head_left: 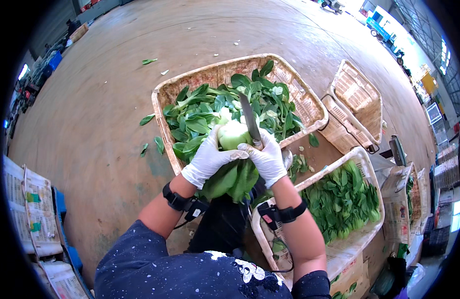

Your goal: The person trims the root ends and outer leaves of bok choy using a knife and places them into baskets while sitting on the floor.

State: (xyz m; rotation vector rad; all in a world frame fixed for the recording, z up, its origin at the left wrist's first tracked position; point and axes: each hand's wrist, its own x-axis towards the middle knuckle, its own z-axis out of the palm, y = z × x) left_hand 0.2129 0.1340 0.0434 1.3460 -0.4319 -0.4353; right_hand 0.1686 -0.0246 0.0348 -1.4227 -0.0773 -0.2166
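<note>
Both my hands wear white gloves and meet in front of me over the near edge of a large crate. My left hand (209, 158) is closed around a head of bok choy (233, 134), its pale base pointing away and its green leaves hanging toward me. In my right hand (266, 160) is a knife (249, 117), gripped by the handle with the blade pointing up and away, beside the pale base. My right thumb also rests against the bok choy. Below the knife, loose green leaves (195, 122) fill the large crate (163, 107).
At my right, a second crate (381, 192) holds heads of bok choy (342, 199) in rows. Beyond it stand stacked crates (357, 94), and more crates (43, 214) are at the far left. Scattered leaves (149, 61) lie on the concrete floor. A blue vehicle (379, 26) stands far off.
</note>
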